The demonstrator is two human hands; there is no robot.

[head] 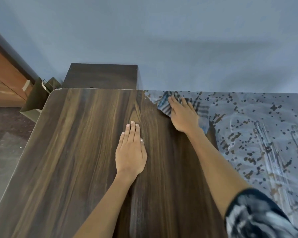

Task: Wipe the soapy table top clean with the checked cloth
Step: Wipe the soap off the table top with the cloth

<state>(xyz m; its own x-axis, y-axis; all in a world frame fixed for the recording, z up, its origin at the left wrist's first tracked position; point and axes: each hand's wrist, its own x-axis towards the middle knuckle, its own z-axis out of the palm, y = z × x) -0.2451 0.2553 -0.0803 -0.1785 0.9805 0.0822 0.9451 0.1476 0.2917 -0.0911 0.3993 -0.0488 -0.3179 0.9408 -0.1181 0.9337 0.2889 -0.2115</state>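
Note:
The dark wood-grain table top [76, 143] fills the frame; its left and middle parts show bare wood. White soapy film with dark speckles [258, 131] covers the right part, up to the far edge. My right hand [183, 115] presses flat on the checked cloth [165, 104] near the far edge, right at the border between bare wood and soap. The cloth is partly hidden under the hand. My left hand [131, 150] lies flat on the bare wood, fingers together, holding nothing.
A grey-blue wall [162, 40] rises behind the table. A dark wooden cabinet [101, 76] stands behind the far edge. At the left are a brown door or wardrobe [2, 79], a dark paper bag [35, 98] and speckled floor [5, 134].

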